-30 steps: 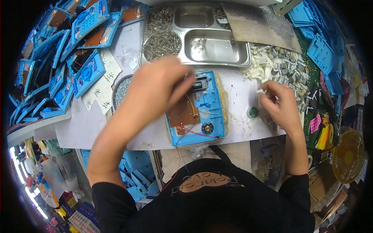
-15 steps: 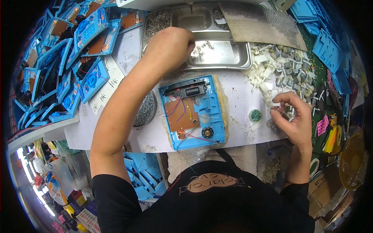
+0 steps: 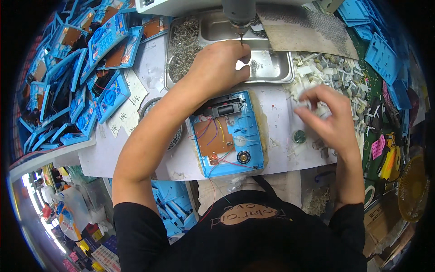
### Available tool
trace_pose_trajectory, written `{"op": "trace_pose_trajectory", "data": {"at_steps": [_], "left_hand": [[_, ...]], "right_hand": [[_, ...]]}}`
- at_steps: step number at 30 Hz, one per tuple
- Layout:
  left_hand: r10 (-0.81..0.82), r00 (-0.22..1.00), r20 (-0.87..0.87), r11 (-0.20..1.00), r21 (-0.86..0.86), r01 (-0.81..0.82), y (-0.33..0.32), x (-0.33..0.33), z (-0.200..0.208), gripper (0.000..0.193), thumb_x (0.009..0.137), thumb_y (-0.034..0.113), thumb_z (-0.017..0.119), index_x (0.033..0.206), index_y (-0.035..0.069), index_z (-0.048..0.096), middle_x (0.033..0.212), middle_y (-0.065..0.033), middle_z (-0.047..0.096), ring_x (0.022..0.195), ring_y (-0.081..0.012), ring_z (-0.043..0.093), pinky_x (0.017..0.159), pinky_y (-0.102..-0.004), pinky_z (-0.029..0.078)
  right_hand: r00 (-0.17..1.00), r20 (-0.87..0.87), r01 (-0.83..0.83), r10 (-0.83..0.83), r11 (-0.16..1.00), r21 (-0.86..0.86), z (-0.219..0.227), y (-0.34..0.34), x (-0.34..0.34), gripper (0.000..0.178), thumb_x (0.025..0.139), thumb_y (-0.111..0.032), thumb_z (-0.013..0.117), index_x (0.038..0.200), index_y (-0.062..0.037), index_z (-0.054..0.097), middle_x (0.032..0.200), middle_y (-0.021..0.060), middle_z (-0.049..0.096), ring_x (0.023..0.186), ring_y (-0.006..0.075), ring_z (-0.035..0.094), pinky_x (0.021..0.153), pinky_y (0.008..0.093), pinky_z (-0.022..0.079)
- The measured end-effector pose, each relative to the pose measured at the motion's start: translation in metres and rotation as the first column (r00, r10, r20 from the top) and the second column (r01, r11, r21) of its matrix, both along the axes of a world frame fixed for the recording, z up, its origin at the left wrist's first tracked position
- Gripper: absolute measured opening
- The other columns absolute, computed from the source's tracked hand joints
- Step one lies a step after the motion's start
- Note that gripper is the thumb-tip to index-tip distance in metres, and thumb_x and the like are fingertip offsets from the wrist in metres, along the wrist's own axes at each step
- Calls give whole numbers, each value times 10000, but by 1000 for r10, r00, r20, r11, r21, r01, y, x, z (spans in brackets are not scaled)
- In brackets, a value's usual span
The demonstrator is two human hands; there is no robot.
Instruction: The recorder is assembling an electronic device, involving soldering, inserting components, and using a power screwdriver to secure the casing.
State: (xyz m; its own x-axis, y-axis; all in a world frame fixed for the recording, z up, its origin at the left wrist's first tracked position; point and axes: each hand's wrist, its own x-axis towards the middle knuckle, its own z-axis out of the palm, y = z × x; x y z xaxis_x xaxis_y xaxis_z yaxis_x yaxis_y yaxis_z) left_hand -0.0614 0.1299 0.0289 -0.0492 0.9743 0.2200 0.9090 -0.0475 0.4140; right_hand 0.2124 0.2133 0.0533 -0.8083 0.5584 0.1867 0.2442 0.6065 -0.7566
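Observation:
My left hand [image 3: 219, 65] is over the front of a steel tray [image 3: 276, 80], thumb and forefinger curled toward each other. Whatever is at their tips is too small to make out. A grey powered screwdriver [image 3: 239, 12] hangs above, its thin bit [image 3: 241, 38] reaching down by the forefinger. My right hand [image 3: 334, 117], slightly blurred, pinches a small white plastic part [image 3: 304, 105] beside a heap of similar parts [image 3: 328, 72]. Between my arms lies an open blue toy casing [image 3: 253, 136] with a brown circuit board [image 3: 213, 140], loose coloured wires and a round black piece [image 3: 244, 157].
Blue casings with boards [image 3: 108, 45] are piled at the left. A round tin of screws [image 3: 176, 138] is partly behind my left forearm. Small metal pieces [image 3: 183, 59] fill the tray's left section. A speckled board [image 3: 308, 34] overlaps its right end. A green round item [image 3: 299, 136] is near my right hand.
The screwdriver has come down into view over the tray. My left hand has shifted right and slightly nearer. My right hand has moved left and away with the white plastic part.

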Motion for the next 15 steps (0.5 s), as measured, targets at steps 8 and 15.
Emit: {"op": "trace_pose_trajectory", "data": {"at_steps": [8, 15], "left_hand": [[116, 750, 651, 980, -197, 19, -9, 5, 14, 173, 877, 156, 709, 920, -8, 672, 781, -5, 651, 708, -70, 570, 660, -248, 465], [88, 790, 607, 984, -174, 24, -13, -10, 5, 241, 986, 210, 573, 1018, -19, 641, 811, -28, 629, 765, -98, 568, 673, -296, 453]], "right_hand": [[995, 73, -83, 75, 989, 121, -12, 31, -79, 342, 837, -307, 765, 1040, -34, 729, 939, 132, 733, 753, 301, 681, 708, 393, 539], [989, -122, -35, 83, 936, 351, -23, 29, -103, 319, 854, -291, 739, 1049, -39, 735, 943, 137, 715, 837, 341, 691, 766, 434, 556]]}}
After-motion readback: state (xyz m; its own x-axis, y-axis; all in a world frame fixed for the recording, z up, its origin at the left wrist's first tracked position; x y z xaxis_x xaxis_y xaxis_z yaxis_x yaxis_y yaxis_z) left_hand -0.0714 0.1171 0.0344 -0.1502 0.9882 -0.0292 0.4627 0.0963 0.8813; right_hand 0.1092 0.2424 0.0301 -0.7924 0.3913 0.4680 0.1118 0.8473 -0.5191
